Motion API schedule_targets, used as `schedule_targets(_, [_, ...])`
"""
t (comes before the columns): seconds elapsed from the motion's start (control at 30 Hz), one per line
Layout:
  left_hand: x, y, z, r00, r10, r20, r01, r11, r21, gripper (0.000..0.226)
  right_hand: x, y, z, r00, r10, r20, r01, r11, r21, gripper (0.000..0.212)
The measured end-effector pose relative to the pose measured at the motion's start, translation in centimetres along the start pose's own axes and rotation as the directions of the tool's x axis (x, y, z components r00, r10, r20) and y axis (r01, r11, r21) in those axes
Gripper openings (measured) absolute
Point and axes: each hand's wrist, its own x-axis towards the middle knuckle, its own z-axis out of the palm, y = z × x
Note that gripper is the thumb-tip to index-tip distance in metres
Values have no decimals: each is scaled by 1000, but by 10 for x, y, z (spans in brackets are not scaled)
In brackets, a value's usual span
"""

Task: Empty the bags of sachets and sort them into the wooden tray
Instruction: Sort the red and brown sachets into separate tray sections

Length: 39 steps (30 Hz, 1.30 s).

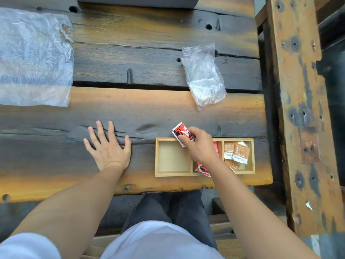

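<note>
A wooden tray [157, 157] with three compartments sits near the table's front edge. Its left compartment holds nothing. My right hand [198, 144] hovers over the middle compartment, shut on a small stack of red, white and black sachets [180, 130]. More red sachets [202, 169] lie in the middle compartment below my wrist. Several brown sachets [237, 153] fill the right compartment. My left hand [108, 146] rests flat on the table, fingers spread, left of the tray. A crumpled clear bag [204, 75] lies behind the tray; it looks empty.
A large clear plastic sheet or bag [33, 58] lies flat at the table's far left. A grey object [136, 0] sits at the far edge. A weathered wooden beam [302, 109] runs along the right side. My lap is below the table's front edge.
</note>
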Motion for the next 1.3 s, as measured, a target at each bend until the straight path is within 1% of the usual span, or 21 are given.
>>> schedule_targets(0.13, [-1, 0, -1, 1000, 3, -15, -3, 1000, -8, 73, -27, 20, -14, 997, 54, -55, -52, 998, 42, 18])
schedule_targets(0.27, [-3, -1, -1, 1000, 13, -26, -14, 999, -32, 73, -49, 39, -31, 991, 72, -113, -68, 997, 44, 19])
schedule_targets(0.43, [-5, -2, 0, 998, 34, -60, -38, 997, -64, 72, -71, 56, -42, 976, 110, -186, -95, 992, 87, 17])
schedule_targets(0.53, [-6, -2, 1, 997, 36, -69, -40, 997, -67, 72, -83, 63, -45, 970, 117, -212, -99, 991, 92, 22])
schedule_targets(0.8, [-8, -9, 2, 993, 45, -113, -59, 991, -118, 65, -93, 76, -42, 952, 155, -265, -128, 985, 115, 12])
schedule_targets(0.9, [-11, -7, 3, 991, -1, -133, -19, 989, -146, 63, -92, 79, -43, 946, 175, -272, -149, 982, 114, 8])
schedule_targets(1.03, [-12, -4, 4, 988, -21, -153, -2, 989, -151, 62, -84, 83, -41, 948, 207, -242, -178, 974, 138, 15])
schedule_targets(1.1, [-11, -3, 4, 987, -28, -161, 3, 988, -156, 62, -79, 85, -39, 948, 233, -219, -192, 962, 193, 17])
schedule_targets(1.17, [-11, -3, 5, 985, -33, -171, 6, 988, -155, 61, -74, 85, -38, 939, 305, -156, -233, 902, 362, 22])
schedule_targets(1.23, [-11, -3, 5, 983, -33, -179, 5, 988, -155, 61, -71, 84, -39, 922, 385, -35, -311, 792, 525, 27])
schedule_targets(1.27, [-11, -3, 5, 983, -33, -182, 4, 988, -156, 61, -69, 84, -39, 911, 411, 6, -346, 759, 552, 28])
schedule_targets(1.3, [-11, -3, 5, 982, -35, -187, 5, 988, -156, 61, -68, 85, -41, 903, 428, 28, -373, 752, 544, 29])
